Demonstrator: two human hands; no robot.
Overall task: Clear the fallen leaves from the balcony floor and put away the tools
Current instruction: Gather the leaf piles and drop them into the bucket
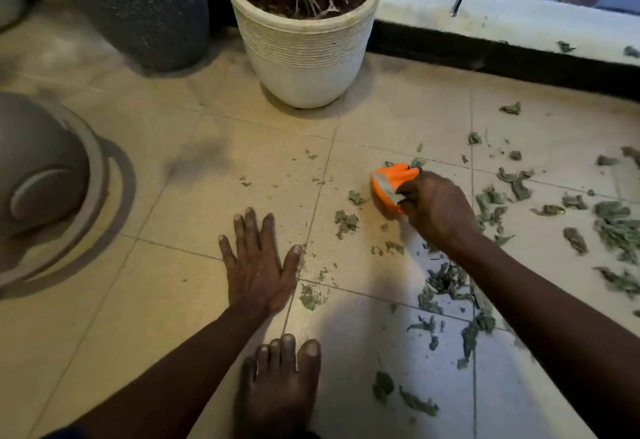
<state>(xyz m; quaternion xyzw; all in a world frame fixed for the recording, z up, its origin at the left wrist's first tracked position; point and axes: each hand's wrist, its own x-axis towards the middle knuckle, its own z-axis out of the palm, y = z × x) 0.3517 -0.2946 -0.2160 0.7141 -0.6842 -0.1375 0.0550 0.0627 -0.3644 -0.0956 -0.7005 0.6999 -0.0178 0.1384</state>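
Observation:
My right hand (437, 209) grips an orange tool (389, 186) with a grey band, held low against the tiled floor (180, 300) among the leaves. Dry green leaves (616, 227) lie scattered over the right half of the floor, thickest at the far right, with smaller bits (346, 222) just left of the tool. My left hand (258, 262) rests flat on the tiles with its fingers spread and holds nothing. My bare foot (282, 379) stands on the floor just below that hand.
A white ribbed plant pot (304, 54) stands straight ahead, with a dark speckled pot (138, 12) to its left. A grey upturned bowl-shaped pot (45, 168) sits at the left edge. A low ledge (502, 19) with a black base runs along the back right.

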